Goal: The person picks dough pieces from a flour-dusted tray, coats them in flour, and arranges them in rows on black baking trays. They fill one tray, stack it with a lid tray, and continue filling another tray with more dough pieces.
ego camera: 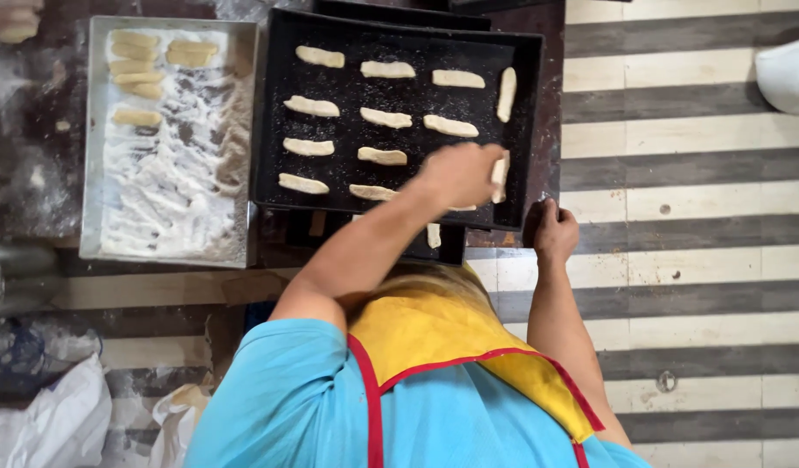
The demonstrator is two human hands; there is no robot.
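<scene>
Left grip (462,173) pinches dough strip (500,176) — over black tray (528,130) — near edge

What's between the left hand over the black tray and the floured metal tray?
In the head view, rows of dough strips on the black tray lie between the left hand and the floured metal tray.

the left hand (458,173) covers part of a dough strip (500,176) near the black tray's (529,130) front right corner; its fingers are hidden.
</scene>
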